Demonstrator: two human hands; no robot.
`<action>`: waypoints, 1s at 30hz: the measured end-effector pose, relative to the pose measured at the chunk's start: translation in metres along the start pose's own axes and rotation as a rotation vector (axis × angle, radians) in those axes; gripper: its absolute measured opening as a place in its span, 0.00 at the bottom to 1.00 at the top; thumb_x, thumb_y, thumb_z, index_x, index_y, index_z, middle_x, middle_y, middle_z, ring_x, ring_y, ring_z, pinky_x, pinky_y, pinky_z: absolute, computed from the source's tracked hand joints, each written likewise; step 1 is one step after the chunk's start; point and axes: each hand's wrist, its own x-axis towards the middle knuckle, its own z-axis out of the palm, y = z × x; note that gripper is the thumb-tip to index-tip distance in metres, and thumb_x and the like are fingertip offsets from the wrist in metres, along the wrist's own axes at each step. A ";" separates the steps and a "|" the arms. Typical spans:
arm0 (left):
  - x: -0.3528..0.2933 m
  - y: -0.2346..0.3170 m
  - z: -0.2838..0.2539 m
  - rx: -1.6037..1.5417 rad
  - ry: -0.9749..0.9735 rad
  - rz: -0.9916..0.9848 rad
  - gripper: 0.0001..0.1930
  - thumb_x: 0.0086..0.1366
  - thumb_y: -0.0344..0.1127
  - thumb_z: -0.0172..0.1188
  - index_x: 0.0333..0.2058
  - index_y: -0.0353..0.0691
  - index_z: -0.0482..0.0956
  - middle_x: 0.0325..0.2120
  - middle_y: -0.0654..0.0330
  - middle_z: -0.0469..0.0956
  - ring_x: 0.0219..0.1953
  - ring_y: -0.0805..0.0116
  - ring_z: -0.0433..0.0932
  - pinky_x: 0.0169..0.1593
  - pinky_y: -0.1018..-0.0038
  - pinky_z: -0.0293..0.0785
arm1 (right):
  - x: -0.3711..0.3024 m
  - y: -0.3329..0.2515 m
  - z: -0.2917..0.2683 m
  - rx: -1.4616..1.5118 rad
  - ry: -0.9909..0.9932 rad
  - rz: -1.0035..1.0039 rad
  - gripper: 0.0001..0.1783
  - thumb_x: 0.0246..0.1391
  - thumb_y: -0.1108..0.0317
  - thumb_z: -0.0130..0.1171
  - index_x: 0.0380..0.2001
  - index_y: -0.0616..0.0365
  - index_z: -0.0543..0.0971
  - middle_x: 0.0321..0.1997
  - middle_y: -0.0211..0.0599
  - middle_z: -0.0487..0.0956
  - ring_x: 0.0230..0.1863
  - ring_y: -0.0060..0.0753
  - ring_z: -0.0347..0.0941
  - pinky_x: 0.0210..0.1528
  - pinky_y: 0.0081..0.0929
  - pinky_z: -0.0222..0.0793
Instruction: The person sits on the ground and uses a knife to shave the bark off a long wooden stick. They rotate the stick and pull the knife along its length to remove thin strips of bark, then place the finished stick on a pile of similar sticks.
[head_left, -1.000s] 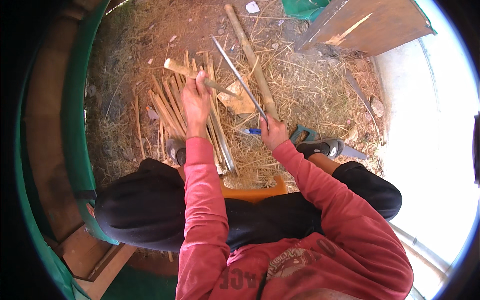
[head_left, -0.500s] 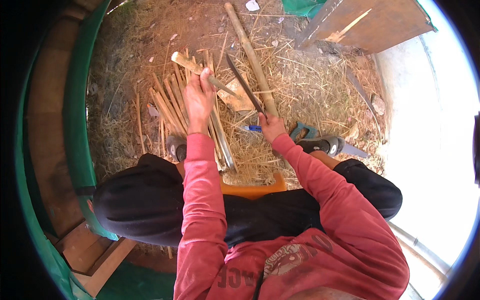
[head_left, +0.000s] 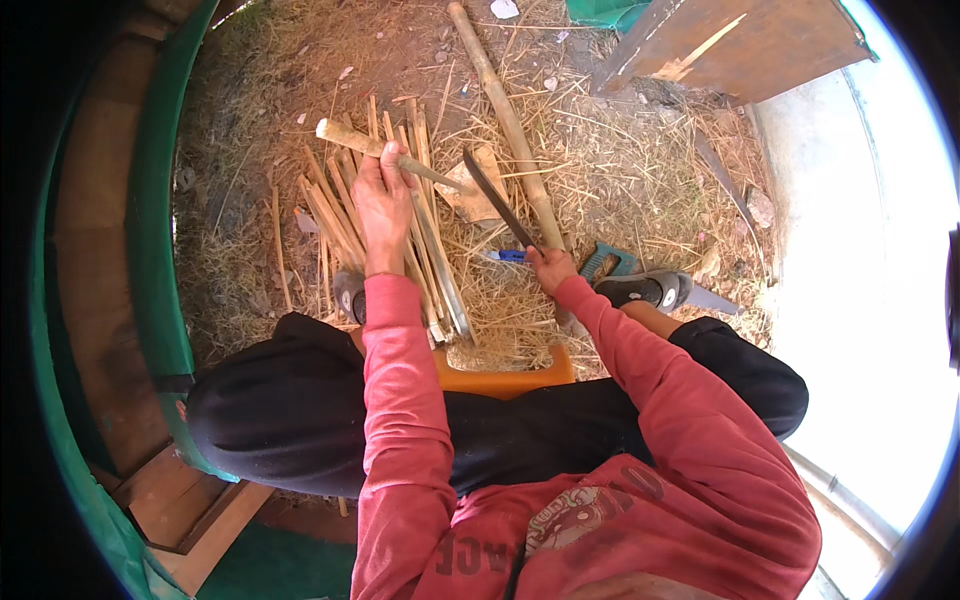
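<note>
My left hand (head_left: 383, 210) is closed around a tapered wooden stick (head_left: 347, 136). Its thick pale end points to the left, and its thin end lies over a flat wooden block (head_left: 478, 200) on the ground. In my right hand (head_left: 551, 269) is the handle of a long dark-bladed machete (head_left: 498, 205). The blade slants up and left past the block's right side, apart from the stick. Below my left hand, several split wooden strips (head_left: 335, 218) lie in a loose pile. A blue cutter (head_left: 511, 256) rests on the straw left of my right hand.
A long bamboo pole (head_left: 500, 100) lies beyond the machete. Near my right foot is a saw with a teal handle (head_left: 612, 262). The front of an orange stool (head_left: 510, 381) shows between my legs. A wooden panel (head_left: 735, 45) and a white wall (head_left: 850, 200) stand at right.
My left hand has moved slightly left and nearer with the stick, which now lies flatter. The machete has shifted slightly right and nearer in my right hand.
</note>
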 end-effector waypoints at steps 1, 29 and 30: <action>0.001 0.000 0.001 -0.005 -0.016 0.004 0.19 0.72 0.46 0.46 0.34 0.36 0.77 0.15 0.61 0.71 0.18 0.75 0.70 0.24 0.74 0.66 | -0.002 -0.005 -0.004 0.060 0.010 0.002 0.22 0.62 0.49 0.47 0.36 0.56 0.80 0.25 0.58 0.77 0.35 0.61 0.74 0.44 0.51 0.69; 0.014 -0.010 -0.008 0.160 -0.026 -0.017 0.22 0.70 0.50 0.51 0.34 0.32 0.77 0.15 0.60 0.72 0.19 0.71 0.70 0.25 0.71 0.67 | 0.003 -0.008 0.014 -0.270 0.194 -0.177 0.19 0.61 0.53 0.50 0.37 0.59 0.78 0.21 0.55 0.77 0.21 0.61 0.73 0.30 0.49 0.73; 0.015 -0.007 -0.008 0.143 0.011 0.006 0.21 0.68 0.50 0.53 0.34 0.32 0.79 0.14 0.58 0.74 0.18 0.69 0.73 0.25 0.70 0.68 | 0.004 -0.004 0.019 -0.249 0.237 -0.181 0.19 0.61 0.53 0.49 0.37 0.59 0.78 0.21 0.56 0.77 0.21 0.61 0.73 0.31 0.49 0.73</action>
